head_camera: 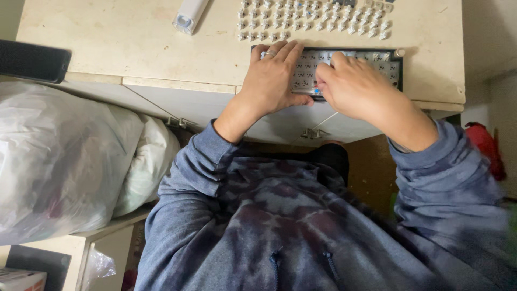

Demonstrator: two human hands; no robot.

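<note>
The cream bench is filling the upper part of the view, its front edge running just above a pair of cabinet doors; a large translucent plastic bag is bulging at the left, sitting on a lower shelf, with a smaller pale bag tucked beside it, so the room to the left of the person is looking crowded while the bench top itself is offering open surface between the bag side and the work. A dark keyboard frame, stripped of its caps, is lying close to the front edge of the bench, probably kept there so both arms can reach it without stretching; the rows of loose pale switches are lying just behind it, near but apart. The left hand is lying flat and spread on the frame's left end, fingers extended, seemingly pinning it down and gripping nothing; the right hand is curling over the middle of the frame, its fingertips pinching down at the switch bed; whether they are closing on a switch I cannot tell. A white cylindrical object is resting well apart at the far edge; a red thing is showing low at the right.
</note>
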